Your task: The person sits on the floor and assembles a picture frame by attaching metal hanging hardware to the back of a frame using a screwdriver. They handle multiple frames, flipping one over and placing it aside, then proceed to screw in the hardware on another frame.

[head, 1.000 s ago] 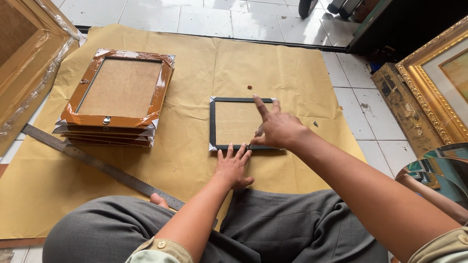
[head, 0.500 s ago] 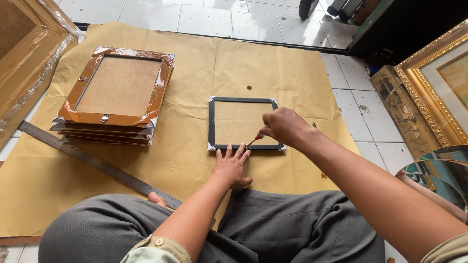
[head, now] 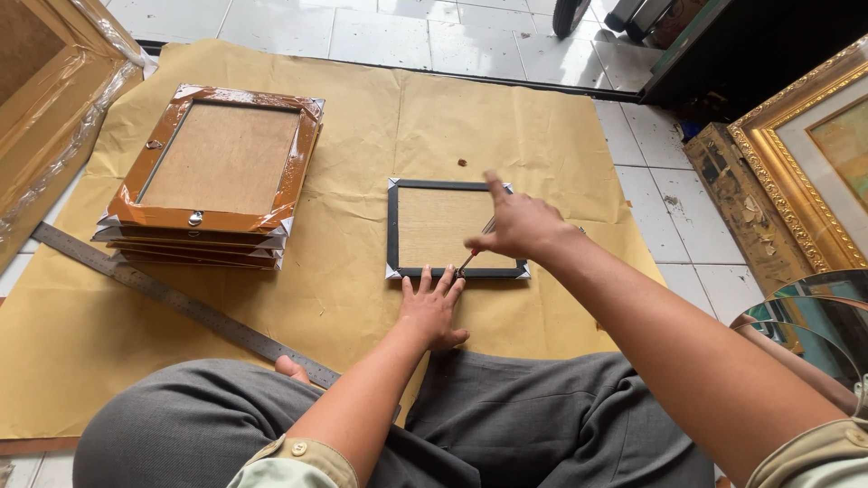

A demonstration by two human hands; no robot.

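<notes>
A small black picture frame (head: 398, 228) lies face down on brown paper (head: 362, 108), its brown backing board up. My left hand (head: 432, 307) lies flat on the paper, fingers spread, with the fingertips touching the frame's near edge. My right hand (head: 520, 226) hovers over the frame's right half and grips a thin tool with a red handle (head: 471, 257). The tool's tip points down at the near edge, and my index finger points away from me.
A stack of orange-brown frames (head: 217, 172) wrapped in plastic sits at the left on the paper. A long metal ruler (head: 172, 298) lies diagonally near my knee. Gilded frames stand at the right (head: 796, 172) and a large one at the far left (head: 45, 99). White floor tiles surround the paper.
My right hand has shifted slightly right over the frame and stretched out its index finger while keeping the tool. My left hand has stayed at the frame's near edge.
</notes>
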